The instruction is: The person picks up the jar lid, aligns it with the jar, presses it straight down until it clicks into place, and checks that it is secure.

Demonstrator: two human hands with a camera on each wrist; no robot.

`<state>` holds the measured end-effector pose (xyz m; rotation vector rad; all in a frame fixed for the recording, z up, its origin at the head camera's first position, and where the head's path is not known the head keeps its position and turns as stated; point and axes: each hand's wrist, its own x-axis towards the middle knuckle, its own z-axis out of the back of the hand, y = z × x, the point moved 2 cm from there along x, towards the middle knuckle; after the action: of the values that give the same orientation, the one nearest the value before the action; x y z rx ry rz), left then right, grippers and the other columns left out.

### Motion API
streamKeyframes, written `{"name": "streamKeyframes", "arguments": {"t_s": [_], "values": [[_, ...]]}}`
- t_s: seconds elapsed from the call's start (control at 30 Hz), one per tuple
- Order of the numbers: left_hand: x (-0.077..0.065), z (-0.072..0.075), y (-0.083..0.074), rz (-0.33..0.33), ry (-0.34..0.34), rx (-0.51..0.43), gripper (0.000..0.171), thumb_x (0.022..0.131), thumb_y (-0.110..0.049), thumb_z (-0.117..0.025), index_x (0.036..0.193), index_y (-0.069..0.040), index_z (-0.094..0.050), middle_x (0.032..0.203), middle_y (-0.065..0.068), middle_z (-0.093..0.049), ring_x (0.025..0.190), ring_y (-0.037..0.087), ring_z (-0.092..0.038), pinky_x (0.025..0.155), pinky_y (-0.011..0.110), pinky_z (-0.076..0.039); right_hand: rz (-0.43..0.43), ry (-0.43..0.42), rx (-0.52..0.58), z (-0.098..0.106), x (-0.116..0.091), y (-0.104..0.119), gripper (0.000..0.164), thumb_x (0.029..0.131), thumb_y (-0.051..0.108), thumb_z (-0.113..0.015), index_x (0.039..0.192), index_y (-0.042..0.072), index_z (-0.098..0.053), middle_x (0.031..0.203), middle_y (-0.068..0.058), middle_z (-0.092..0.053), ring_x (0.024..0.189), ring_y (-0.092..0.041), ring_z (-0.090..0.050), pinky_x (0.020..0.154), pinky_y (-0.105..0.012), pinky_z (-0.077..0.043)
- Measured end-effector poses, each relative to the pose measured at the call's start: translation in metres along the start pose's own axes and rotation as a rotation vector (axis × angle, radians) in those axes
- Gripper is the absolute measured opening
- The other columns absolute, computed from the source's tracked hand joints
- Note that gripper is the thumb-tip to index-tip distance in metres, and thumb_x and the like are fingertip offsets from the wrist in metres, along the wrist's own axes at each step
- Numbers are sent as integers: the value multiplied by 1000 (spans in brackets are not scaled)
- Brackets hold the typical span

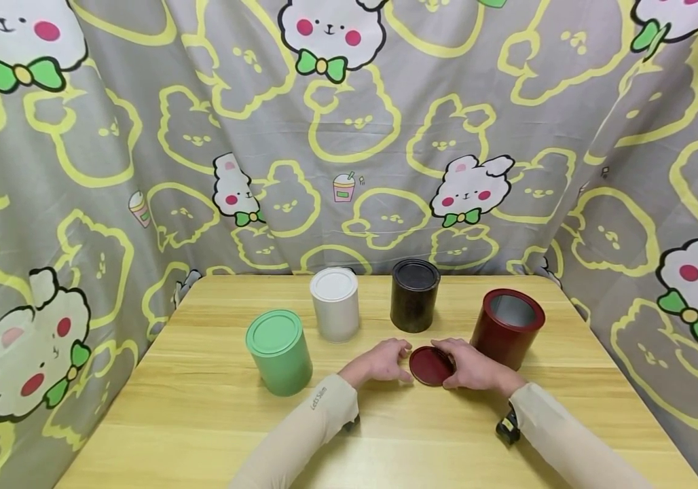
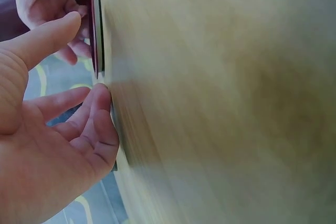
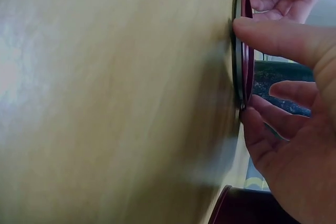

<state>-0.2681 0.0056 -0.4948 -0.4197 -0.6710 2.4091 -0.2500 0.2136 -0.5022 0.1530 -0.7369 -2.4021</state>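
Observation:
A round dark red lid lies low over the wooden table, nearly flat. My right hand grips it by the rim, with the thumb on the near side and the fingers at the far side. To the left of the lid is my left hand, thumb and fingers spread apart around nothing, fingertips close to the rim. In the left wrist view the left hand shows its palm beside the lid. The dark red can stands uncovered just behind the right hand, its metallic inside showing.
A green can stands on the left, a white can behind it, and a black can at the back, all with lids on. A patterned curtain hangs behind and beside the table.

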Motion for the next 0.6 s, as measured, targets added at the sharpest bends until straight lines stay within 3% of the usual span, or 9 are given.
{"name": "streamKeyframes", "arguments": {"t_s": [0.6], "values": [[-5, 2, 9, 7, -15, -2, 59, 72, -26, -83, 120, -3, -58, 98, 2, -59, 88, 10, -52, 79, 21, -43, -2, 24, 43, -4, 3, 0, 71, 72, 23, -82, 128, -8, -52, 108, -8, -56, 89, -18, -52, 76, -32, -48]]}}
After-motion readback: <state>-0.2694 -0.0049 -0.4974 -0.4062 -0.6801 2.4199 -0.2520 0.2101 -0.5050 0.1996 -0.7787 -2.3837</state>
